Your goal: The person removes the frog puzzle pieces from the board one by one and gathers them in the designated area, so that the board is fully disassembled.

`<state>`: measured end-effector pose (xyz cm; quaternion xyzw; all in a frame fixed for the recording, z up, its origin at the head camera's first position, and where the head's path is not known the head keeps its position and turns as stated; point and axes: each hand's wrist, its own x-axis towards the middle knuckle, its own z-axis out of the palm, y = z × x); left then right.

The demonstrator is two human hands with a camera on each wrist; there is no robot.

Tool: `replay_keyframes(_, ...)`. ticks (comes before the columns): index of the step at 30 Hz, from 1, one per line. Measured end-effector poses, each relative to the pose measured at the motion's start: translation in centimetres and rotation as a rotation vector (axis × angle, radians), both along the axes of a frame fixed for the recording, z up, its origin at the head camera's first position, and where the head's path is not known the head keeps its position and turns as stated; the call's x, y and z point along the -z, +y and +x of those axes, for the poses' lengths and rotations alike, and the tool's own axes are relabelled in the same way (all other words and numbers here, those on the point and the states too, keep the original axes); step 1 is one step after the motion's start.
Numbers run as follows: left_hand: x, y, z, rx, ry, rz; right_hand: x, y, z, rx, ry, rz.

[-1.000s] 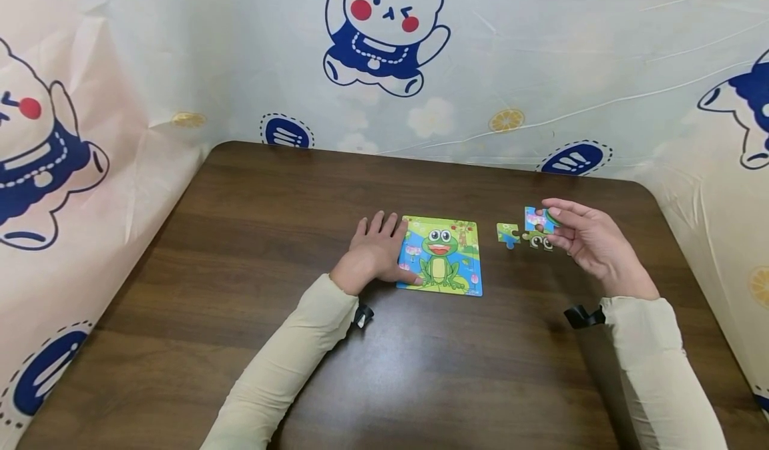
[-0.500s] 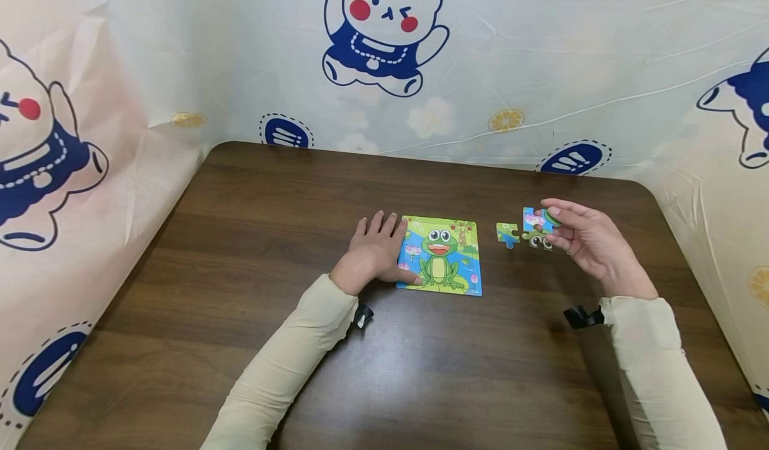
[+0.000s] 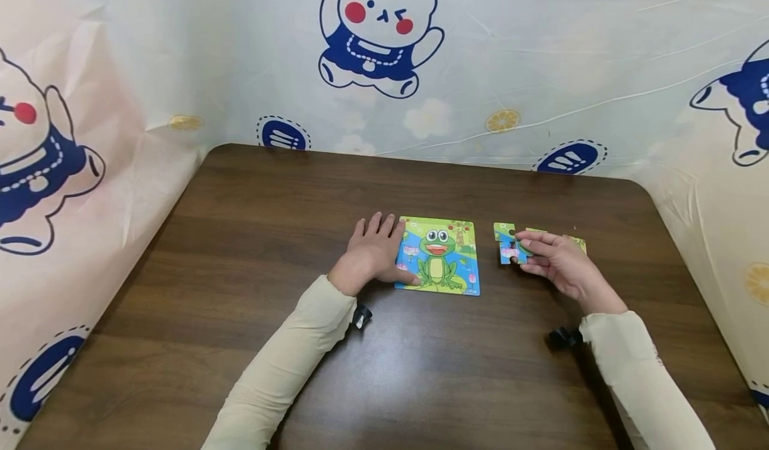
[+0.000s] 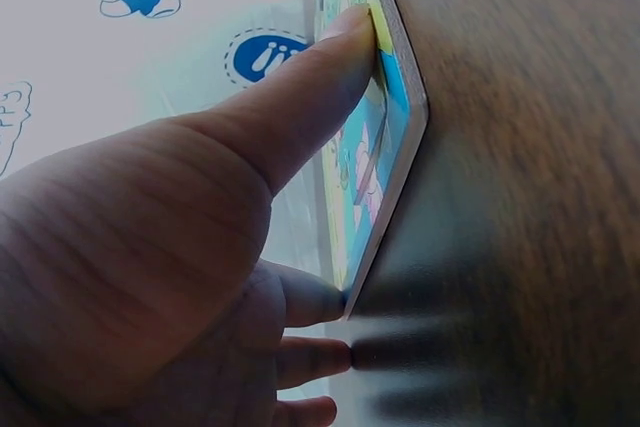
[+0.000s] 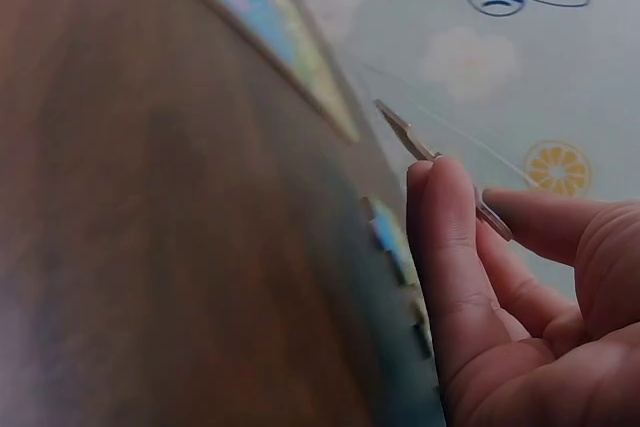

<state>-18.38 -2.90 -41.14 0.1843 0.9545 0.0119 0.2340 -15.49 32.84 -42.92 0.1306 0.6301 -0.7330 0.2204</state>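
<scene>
A square frog picture puzzle board (image 3: 438, 263) lies flat on the table. My left hand (image 3: 374, 253) rests along its left side with fingers spread, the thumb on its near edge. To the right of the board, my right hand (image 3: 561, 266) pinches a blue and pink jigsaw piece (image 3: 508, 254) between thumb and fingers. The right wrist view shows this piece (image 5: 398, 129) edge-on, tilted and above the table. Just behind it lies a green and blue jigsaw piece (image 3: 503, 231); other loose green pieces (image 3: 579, 242) are partly hidden by the right hand.
The brown wooden table (image 3: 336, 370) has rounded far corners. A pale cloth wall (image 3: 240, 56) with printed cartoon bears closes it in at the back and both sides. A black strap (image 3: 362, 317) shows under the left wrist and a dark mount (image 3: 563, 338) under the right.
My right hand has moved left and nearer to me with its jigsaw piece, uncovering green pieces behind it. The left hand stays in place on the board; the head view has shifted slightly.
</scene>
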Motion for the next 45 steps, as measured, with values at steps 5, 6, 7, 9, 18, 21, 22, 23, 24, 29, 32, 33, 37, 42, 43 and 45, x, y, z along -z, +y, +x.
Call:
replay_keyframes(5,0.1,0.0,-0.1,0.001,-0.002,-0.002,0.7,0.1,0.5,-0.02,-0.008,0.054)
replay_keyframes(6,0.1,0.0,-0.1,0.002,-0.002,-0.002,0.8,0.2,0.6,-0.021,-0.012,0.06)
replay_keyframes(7,0.1,0.0,-0.1,0.003,-0.001,-0.004,0.9,0.2,0.6,-0.022,-0.013,0.065)
replay_keyframes(9,0.1,-0.1,-0.1,0.002,-0.003,-0.005,1.0,0.2,0.7,-0.028,-0.01,0.083)
replay_keyframes(18,0.0,-0.1,0.0,0.009,0.002,0.005,0.1,-0.4,1.2,-0.155,0.084,0.444)
replay_keyframes(21,-0.1,-0.1,0.1,0.006,0.0,0.005,-0.4,-0.2,1.3,-0.169,0.096,0.52)
replay_keyframes(22,-0.1,-0.1,0.1,0.006,-0.002,0.004,-0.5,-0.1,1.3,-0.169,0.099,0.525)
replay_keyframes(23,-0.1,-0.1,0.1,0.005,-0.002,0.003,-0.6,0.0,1.4,-0.168,0.094,0.524)
replay_keyframes(24,-0.2,-0.2,0.1,0.005,-0.003,0.0,-0.7,0.1,1.4,-0.169,0.09,0.522)
replay_keyframes(29,-0.2,-0.2,0.1,0.01,0.005,0.0,-0.7,0.6,1.6,-0.164,0.08,0.496)
replay_keyframes(32,-0.1,-0.2,0.0,0.011,0.005,0.004,-0.9,0.8,1.7,-0.148,0.093,0.466)
replay_keyframes(33,-0.1,-0.2,0.0,0.01,0.004,0.006,-1.0,0.8,1.7,-0.142,0.104,0.456)
replay_keyframes(37,0.0,-0.3,0.1,0.011,-0.006,0.011,-1.8,1.0,1.6,-0.122,0.168,0.433)
replay_keyframes(42,-0.1,-0.3,0.2,0.021,-0.009,0.016,-3.6,1.2,1.2,-0.098,0.218,0.389)
replay_keyframes(43,-0.1,-0.2,0.2,0.023,-0.007,0.016,-4.0,1.2,1.1,-0.091,0.228,0.364)
replay_keyframes(45,-0.1,-0.1,0.3,0.023,-0.004,0.02,-4.9,1.2,0.7,-0.071,0.245,0.303)
